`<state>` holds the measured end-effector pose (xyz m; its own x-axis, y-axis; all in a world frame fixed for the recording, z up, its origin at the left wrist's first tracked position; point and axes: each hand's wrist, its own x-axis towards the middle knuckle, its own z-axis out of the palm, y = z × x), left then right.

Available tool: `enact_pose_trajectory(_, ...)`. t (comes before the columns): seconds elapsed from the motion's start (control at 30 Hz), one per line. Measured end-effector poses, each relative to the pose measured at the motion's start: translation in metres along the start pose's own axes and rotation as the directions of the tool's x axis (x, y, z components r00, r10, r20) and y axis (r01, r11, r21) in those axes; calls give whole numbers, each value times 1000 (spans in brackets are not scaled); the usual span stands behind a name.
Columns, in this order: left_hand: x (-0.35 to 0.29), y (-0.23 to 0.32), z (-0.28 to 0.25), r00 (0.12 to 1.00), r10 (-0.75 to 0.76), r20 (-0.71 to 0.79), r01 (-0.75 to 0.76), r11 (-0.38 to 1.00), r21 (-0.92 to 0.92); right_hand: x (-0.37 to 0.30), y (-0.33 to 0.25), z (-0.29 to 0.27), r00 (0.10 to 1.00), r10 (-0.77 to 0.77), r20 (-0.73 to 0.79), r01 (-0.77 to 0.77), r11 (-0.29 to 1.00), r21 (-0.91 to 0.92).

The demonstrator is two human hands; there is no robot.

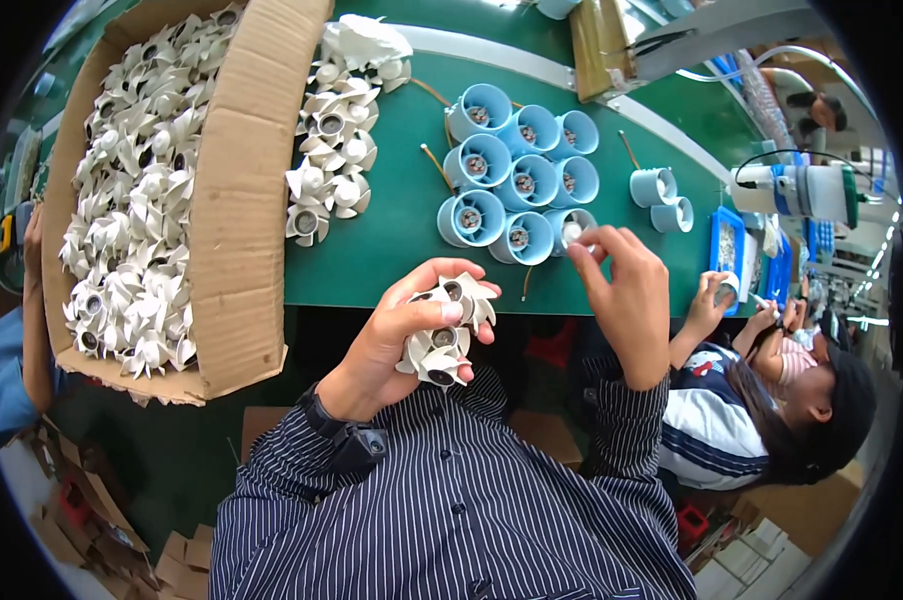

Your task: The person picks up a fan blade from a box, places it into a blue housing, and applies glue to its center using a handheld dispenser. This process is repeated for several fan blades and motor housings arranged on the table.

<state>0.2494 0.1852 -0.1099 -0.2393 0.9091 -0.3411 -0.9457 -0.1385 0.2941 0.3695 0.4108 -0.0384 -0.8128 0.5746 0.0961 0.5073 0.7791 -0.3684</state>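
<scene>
My left hand (387,335) is closed around several small white fan impellers (442,345), held in front of my striped shirt. My right hand (627,300) is raised beside the light-blue cylindrical housing at the front right of a cluster. Its thumb and index finger come close together at that housing's rim, and I cannot make out what is between them. A white part (572,231) shows inside this housing. The other light-blue housings (472,219) stand close together on the green table, open side up, with reddish-brown and metallic parts inside.
A cardboard box (247,200) full of white impellers stands at the left. Loose impellers (332,125) lie beside it. Two more housings (654,186) and a blue tray (725,245) are farther right. Co-workers sit at both sides, one (717,410) close to my right arm.
</scene>
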Motion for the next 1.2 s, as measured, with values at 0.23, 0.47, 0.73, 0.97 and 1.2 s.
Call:
enact_pose_trajectory(0.23,1,-4,3,1000,25,-7,-25,1000,-13,-16,14,0,990,62,124,-86,978,191)
enact_pose_trajectory(0.47,-2,-8,5,998,49,-35,-50,997,-51,-21,60,5,951,254,-175,-259,966,-6)
enact_pose_trajectory(0.73,-9,-10,14,989,41,-145,-47,998,-40,-54,-17,1,959,-284,21,218,778,589)
enact_pose_trajectory(0.97,-10,-16,20,973,-34,-226,52,996,73,-42,-36,9,710,-665,233,418,663,621)
enact_pose_trajectory(1.2,-13,-14,24,982,-54,-182,60,998,24,-43,-29,13,745,-657,120,407,590,697)
